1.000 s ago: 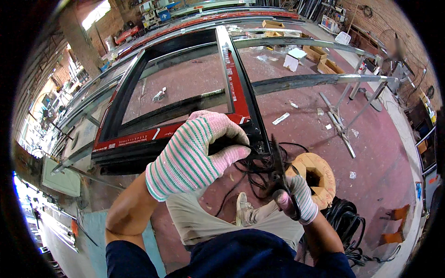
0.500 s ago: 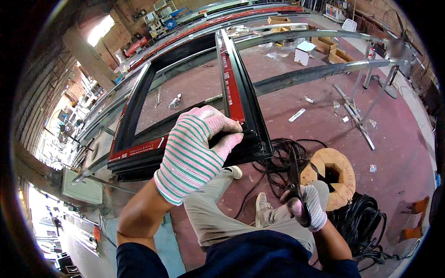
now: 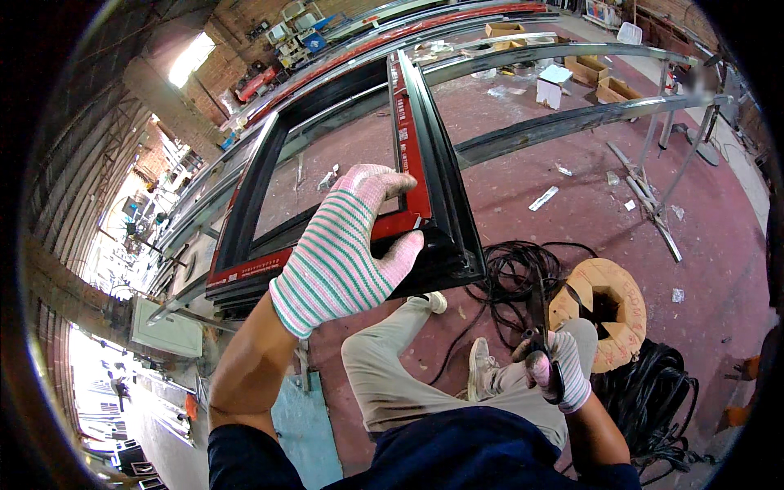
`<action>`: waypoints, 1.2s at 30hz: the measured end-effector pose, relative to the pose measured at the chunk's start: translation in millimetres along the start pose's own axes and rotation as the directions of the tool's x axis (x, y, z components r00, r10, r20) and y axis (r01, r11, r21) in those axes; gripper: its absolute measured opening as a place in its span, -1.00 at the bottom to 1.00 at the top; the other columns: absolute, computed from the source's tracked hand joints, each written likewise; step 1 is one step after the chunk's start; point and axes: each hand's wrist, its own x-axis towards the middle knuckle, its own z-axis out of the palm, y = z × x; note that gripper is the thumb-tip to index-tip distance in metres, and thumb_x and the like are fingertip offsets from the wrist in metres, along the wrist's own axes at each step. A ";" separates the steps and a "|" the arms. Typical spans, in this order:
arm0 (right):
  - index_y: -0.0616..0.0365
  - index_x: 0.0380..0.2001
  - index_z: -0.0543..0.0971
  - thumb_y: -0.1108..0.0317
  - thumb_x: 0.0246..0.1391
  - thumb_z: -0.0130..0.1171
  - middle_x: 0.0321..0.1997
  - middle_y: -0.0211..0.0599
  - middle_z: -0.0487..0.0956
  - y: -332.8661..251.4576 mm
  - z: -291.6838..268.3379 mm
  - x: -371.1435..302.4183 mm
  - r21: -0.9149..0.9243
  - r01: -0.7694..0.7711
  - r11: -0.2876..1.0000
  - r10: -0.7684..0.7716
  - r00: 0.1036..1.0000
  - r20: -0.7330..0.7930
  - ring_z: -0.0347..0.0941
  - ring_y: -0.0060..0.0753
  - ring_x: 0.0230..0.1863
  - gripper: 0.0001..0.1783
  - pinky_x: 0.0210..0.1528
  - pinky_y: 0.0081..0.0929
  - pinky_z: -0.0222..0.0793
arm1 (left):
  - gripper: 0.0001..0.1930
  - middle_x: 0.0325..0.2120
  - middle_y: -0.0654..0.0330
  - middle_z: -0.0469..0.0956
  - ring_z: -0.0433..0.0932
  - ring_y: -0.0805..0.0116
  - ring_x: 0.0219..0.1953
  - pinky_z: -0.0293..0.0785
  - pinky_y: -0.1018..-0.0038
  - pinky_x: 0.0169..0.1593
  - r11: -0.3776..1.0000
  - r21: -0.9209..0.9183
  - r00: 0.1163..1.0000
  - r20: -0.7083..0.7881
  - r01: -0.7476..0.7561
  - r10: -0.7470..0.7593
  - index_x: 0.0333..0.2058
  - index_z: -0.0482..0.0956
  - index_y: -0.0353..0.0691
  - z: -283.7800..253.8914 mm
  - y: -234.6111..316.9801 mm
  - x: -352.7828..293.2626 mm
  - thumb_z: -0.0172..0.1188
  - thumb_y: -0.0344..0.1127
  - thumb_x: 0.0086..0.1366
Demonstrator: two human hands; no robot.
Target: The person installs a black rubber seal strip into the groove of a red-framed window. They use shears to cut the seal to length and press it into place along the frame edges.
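My left hand point(image 3: 339, 257), in a white-and-pink glove with green stripes, is over the near right corner of a black window frame point(image 3: 445, 192). Its thumb and forefinger stand apart, with nothing visible between them. Red printed film point(image 3: 415, 167) covers strips of the frame's upper face, and a small pale bit shows at the corner between the fingers. Low on the right, by my knee, my right hand point(image 3: 569, 367) is gloved too and closed round dark-handled scissors point(image 3: 558, 382). Their blades point away from me and blend into the dark cable behind.
The frame rests on long metal rails point(image 3: 563, 122). Coiled black cable point(image 3: 518, 273) lies on the floor beyond my right hand, beside a cardboard spool point(image 3: 633, 298) and a heap of black strip point(image 3: 653, 392). Metal bars point(image 3: 649, 204) and cardboard boxes point(image 3: 616, 90) are farther right.
My left thumb and forefinger have parted from their pinch at the frame's corner. The whole view has shifted slightly. My right hand keeps hold of the scissors.
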 end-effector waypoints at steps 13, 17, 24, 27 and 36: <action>0.23 -0.46 0.59 -0.28 0.02 0.27 -0.69 -0.49 0.50 1.0 3.0 1.3 -0.074 0.058 0.996 -0.059 0.998 -0.019 0.41 -0.70 -0.67 -0.35 -0.62 -0.64 0.30 | -0.43 0.03 -0.13 0.53 0.54 0.04 0.10 0.39 0.33 0.19 0.974 -0.075 0.959 0.204 0.214 -0.195 0.22 0.38 -0.24 0.4 -0.9 3.4 0.23 -0.22 0.26; 0.22 -0.45 0.59 -0.28 0.01 0.28 -0.68 -0.50 0.50 2.0 3.2 0.2 -0.047 0.045 0.998 -0.046 0.999 -0.022 0.39 -0.72 -0.67 -0.36 -0.62 -0.64 0.29 | -0.49 -0.04 -0.05 0.58 0.58 0.02 0.01 0.44 0.33 0.12 0.986 -0.020 0.965 0.210 0.165 -0.157 0.20 0.43 -0.17 -1.9 -1.2 3.0 0.20 -0.26 0.27; 0.21 -0.41 0.58 -0.30 0.01 0.27 -0.67 -0.52 0.48 14.5 0.4 -0.1 -0.044 0.072 0.996 -0.073 0.997 -0.029 0.37 -0.73 -0.68 -0.34 -0.64 -0.66 0.26 | -0.51 -0.37 -0.02 0.55 0.56 0.01 -0.30 0.48 0.28 -0.16 0.998 0.030 0.970 0.234 0.055 -0.060 0.20 0.44 -0.14 -1.3 -7.8 0.4 0.16 -0.26 0.29; 0.21 -0.42 0.58 -0.30 0.01 0.27 -0.67 -0.52 0.48 14.0 0.5 -0.4 -0.030 0.064 0.998 -0.065 0.997 -0.029 0.37 -0.74 -0.68 -0.34 -0.64 -0.66 0.25 | -0.48 -0.37 -0.02 0.54 0.55 -0.02 -0.30 0.48 0.26 -0.16 0.998 0.065 0.979 0.202 0.004 -0.017 0.21 0.41 -0.16 0.9 -9.2 -2.0 0.17 -0.15 0.31; 0.23 -0.40 0.56 -0.15 0.07 0.29 -0.68 -0.49 0.48 14.6 4.5 -0.4 0.040 0.032 0.999 -0.031 0.999 -0.011 0.39 -0.71 -0.70 -0.45 -0.67 -0.65 0.26 | -0.37 -0.41 -0.03 0.51 0.53 -0.02 -0.37 0.47 0.23 -0.27 0.982 0.179 0.975 0.221 -0.066 0.025 0.19 0.36 -0.28 4.1 -16.5 -3.6 0.19 0.02 0.28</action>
